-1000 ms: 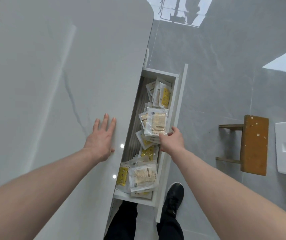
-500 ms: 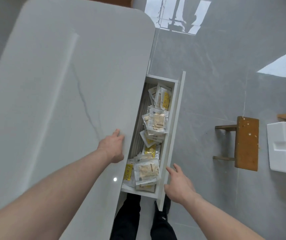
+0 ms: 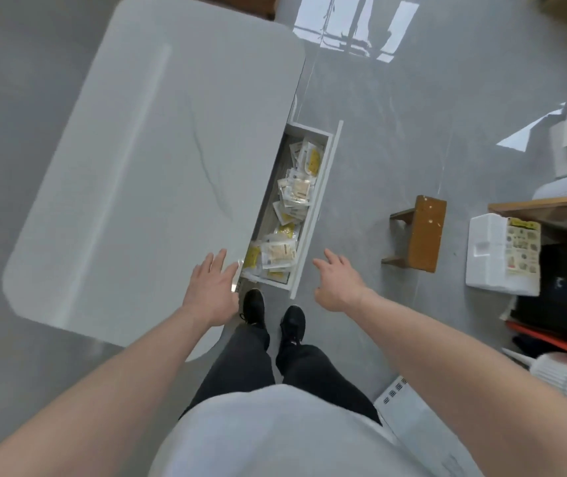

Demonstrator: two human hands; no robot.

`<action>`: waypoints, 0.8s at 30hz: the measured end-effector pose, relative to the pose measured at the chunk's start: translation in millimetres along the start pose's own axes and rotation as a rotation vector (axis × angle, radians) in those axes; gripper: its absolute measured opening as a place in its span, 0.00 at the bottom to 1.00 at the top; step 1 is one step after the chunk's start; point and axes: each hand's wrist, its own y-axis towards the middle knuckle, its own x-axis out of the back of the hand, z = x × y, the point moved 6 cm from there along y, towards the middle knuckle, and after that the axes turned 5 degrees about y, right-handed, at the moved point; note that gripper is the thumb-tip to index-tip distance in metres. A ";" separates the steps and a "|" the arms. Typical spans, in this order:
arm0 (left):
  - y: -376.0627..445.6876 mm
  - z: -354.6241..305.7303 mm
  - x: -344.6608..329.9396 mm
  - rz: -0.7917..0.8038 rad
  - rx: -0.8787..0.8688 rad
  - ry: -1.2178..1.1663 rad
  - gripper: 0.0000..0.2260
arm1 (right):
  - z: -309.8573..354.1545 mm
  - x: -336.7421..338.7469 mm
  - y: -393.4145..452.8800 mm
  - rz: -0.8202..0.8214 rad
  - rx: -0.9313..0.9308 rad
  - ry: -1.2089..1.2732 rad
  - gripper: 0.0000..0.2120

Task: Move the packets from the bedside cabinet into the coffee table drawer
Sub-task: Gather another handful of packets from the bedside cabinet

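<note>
Coffee table [image 3: 144, 187] drawer [image 3: 319, 201] stands pulled out, holding a loose heap of clear and yellow packets [image 3: 283, 235] along its length. Left hand [image 3: 211, 290] lies spread and empty at the tabletop's near edge. Right hand [image 3: 338, 284] hovers wide and empty beside the drawer front.

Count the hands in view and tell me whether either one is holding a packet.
2. The left hand rests open on the coffee table edge; the right hand hovers open beside the drawer. Neither holds a packet.
</note>
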 end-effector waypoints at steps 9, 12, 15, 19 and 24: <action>-129.8 63.5 -39.0 -0.059 0.183 -0.122 0.31 | 102.8 -42.1 -70.3 0.007 0.169 -0.207 0.36; -160.3 101.1 -52.4 -0.086 0.244 -0.178 0.31 | 158.1 -57.2 -84.2 -0.021 0.237 -0.294 0.36; -191.6 153.1 -65.7 -0.128 0.287 -0.221 0.31 | 223.1 -79.3 -94.2 -0.042 0.279 -0.341 0.33; -240.1 239.3 -92.6 -0.165 0.310 -0.254 0.31 | 322.0 -122.6 -108.9 -0.077 0.316 -0.398 0.31; -302.2 357.0 -121.5 -0.226 0.402 -0.284 0.32 | 453.0 -173.6 -132.6 -0.122 0.408 -0.425 0.31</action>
